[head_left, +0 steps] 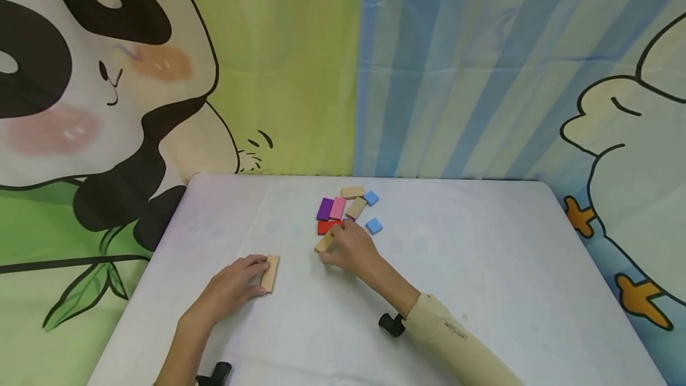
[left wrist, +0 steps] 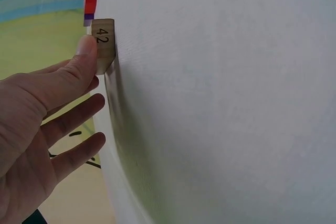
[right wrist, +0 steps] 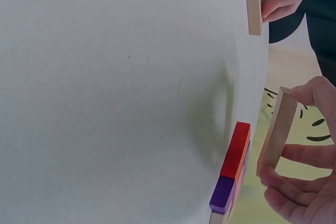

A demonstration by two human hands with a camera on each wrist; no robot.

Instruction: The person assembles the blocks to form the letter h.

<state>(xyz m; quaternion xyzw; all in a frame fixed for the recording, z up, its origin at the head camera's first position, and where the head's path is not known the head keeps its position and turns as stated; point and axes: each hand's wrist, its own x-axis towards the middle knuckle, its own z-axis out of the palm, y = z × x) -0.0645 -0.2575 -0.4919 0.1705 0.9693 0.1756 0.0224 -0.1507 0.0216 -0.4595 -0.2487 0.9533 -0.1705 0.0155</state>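
Note:
At the left of the table, my left hand (head_left: 233, 283) pinches a plain wooden block (head_left: 270, 274) between thumb and fingers. In the left wrist view that block (left wrist: 105, 45) has "42" printed on its end. My right hand (head_left: 354, 250) grips another plain wooden block (head_left: 323, 243) by its ends, just in front of the coloured blocks. The right wrist view has this block (right wrist: 278, 128) raised off the table, apart from the red block (right wrist: 236, 149) and purple block (right wrist: 222, 192). A pink block (head_left: 337, 208) lies behind the red one, partly bordered by a purple block (head_left: 324, 209).
Two blue blocks, one farther back (head_left: 371, 198) and one nearer (head_left: 374, 226), lie right of the group. Two more wooden blocks (head_left: 352, 192) lie at its back. The white table (head_left: 482, 267) meets a printed cloth (head_left: 300, 64) behind it.

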